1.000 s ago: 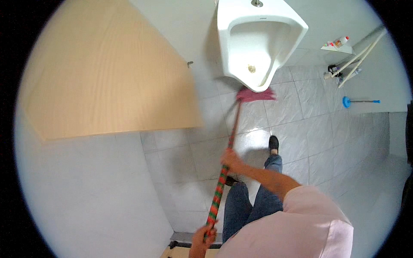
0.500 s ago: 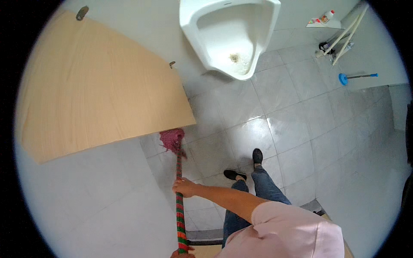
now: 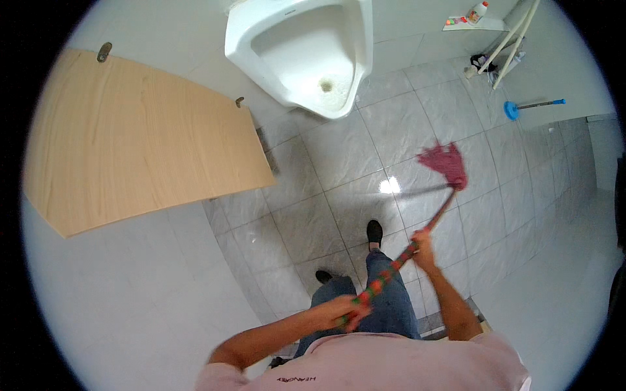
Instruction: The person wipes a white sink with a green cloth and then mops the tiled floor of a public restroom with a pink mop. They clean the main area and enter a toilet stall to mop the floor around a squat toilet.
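Note:
A mop with a dark pink head (image 3: 445,164) of strands and a red-and-green striped handle (image 3: 385,277) slants across the front of my legs. Its head is at the right over the tiled floor, the strands swung toward the far side; I cannot tell whether they touch the tiles. My right hand (image 3: 423,250) is wrapped round the handle partway down, nearer the head. Close to my body, my left hand (image 3: 347,313) grips the upper end of the same handle, slightly blurred.
A white urinal (image 3: 306,62) hangs on the far wall. Left of it a wooden partition panel (image 3: 150,137) juts out above the floor. At the far right are a blue round-headed brush (image 3: 512,110), pale pipes (image 3: 512,49) and a corner shelf (image 3: 473,26) with a bottle (image 3: 477,12).
The mop head has swung from beside the partition panel at the left to the right side. My right hand has moved right with the handle, and my left hand has come up into fuller view.

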Action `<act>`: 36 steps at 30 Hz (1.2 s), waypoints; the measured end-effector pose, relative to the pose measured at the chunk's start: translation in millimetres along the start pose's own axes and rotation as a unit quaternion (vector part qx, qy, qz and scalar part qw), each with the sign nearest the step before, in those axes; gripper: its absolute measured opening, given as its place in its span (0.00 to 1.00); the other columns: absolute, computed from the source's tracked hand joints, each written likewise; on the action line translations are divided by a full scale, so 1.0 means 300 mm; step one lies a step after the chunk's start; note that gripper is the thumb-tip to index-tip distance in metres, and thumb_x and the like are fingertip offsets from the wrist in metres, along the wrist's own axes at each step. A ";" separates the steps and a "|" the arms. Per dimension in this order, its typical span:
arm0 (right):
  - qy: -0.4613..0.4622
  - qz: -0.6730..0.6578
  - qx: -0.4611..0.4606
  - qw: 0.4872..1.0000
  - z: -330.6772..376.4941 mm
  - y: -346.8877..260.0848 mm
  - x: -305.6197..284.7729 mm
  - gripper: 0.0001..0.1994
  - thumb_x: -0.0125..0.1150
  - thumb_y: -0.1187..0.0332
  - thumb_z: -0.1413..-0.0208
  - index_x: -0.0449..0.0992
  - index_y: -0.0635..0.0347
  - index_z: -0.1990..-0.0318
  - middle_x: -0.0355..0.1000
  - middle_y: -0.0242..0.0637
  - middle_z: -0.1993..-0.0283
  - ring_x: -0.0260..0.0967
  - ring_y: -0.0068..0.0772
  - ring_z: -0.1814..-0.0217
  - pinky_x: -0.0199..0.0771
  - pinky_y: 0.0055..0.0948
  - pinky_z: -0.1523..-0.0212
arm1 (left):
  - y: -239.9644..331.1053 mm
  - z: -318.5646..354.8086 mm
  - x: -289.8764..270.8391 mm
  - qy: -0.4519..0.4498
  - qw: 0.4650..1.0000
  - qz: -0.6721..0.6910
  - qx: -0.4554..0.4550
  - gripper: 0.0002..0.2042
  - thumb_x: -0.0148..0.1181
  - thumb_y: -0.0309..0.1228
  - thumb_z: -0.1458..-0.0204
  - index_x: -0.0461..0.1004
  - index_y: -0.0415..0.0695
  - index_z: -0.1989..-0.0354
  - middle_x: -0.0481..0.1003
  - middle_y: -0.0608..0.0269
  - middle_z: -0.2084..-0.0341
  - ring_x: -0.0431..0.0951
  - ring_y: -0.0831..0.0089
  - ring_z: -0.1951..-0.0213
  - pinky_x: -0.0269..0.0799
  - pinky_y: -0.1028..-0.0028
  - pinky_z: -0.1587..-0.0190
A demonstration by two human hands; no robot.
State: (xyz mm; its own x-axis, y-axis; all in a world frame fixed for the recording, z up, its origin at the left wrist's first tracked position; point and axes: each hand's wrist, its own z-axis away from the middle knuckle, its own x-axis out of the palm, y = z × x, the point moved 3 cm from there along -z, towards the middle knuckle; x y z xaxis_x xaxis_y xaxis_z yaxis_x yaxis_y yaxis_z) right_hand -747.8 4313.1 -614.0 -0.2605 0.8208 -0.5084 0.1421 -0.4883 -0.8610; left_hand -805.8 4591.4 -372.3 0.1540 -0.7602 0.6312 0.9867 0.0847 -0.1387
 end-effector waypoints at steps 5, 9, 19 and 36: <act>-0.121 0.269 0.120 0.948 0.009 0.307 -0.283 0.18 0.59 0.78 0.62 0.68 0.57 0.59 0.65 0.45 0.55 0.60 0.53 0.46 0.59 0.42 0.41 | 0.025 -0.429 0.021 -0.036 0.999 0.003 0.032 0.08 0.58 0.32 0.49 0.67 0.44 0.74 0.63 0.74 0.85 0.61 0.86 0.87 0.54 0.85 0.88; -0.166 0.324 0.164 0.917 -0.081 0.127 -0.078 0.16 0.61 0.73 0.59 0.69 0.55 0.59 0.65 0.39 0.53 0.58 0.49 0.43 0.62 0.42 0.43 | -0.018 -0.303 -0.160 -0.022 0.995 0.063 0.079 0.08 0.58 0.31 0.48 0.67 0.45 0.76 0.63 0.74 0.84 0.58 0.88 0.87 0.49 0.87 0.88; -0.418 0.276 -0.165 0.850 0.434 -0.807 1.406 0.11 0.63 0.61 0.69 0.74 0.56 0.76 0.69 0.40 0.72 0.68 0.46 0.62 0.59 0.52 0.65 | -1.336 0.792 -1.103 0.238 0.951 -0.047 0.193 0.10 0.54 0.33 0.47 0.72 0.38 0.71 0.68 0.69 0.84 0.64 0.81 0.84 0.55 0.81 0.81; -0.586 0.069 -0.355 0.725 0.134 -1.731 2.202 0.19 0.57 0.71 0.55 0.67 0.59 0.52 0.66 0.45 0.54 0.62 0.45 0.46 0.59 0.50 0.46 | -1.730 0.815 -1.019 -0.109 0.540 0.706 0.445 0.08 0.50 0.33 0.43 0.71 0.42 0.61 0.58 0.73 0.88 0.54 0.85 0.90 0.50 0.83 0.91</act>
State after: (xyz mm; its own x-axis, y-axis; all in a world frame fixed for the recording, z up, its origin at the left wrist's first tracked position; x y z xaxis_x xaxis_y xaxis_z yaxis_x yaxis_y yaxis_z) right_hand -1032.2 5097.0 -502.2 -0.7707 -0.2404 -0.5901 0.5914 0.0748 -0.8029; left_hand -1352.3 4937.2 -306.7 0.6915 0.5536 0.4640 -0.5040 0.8299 -0.2391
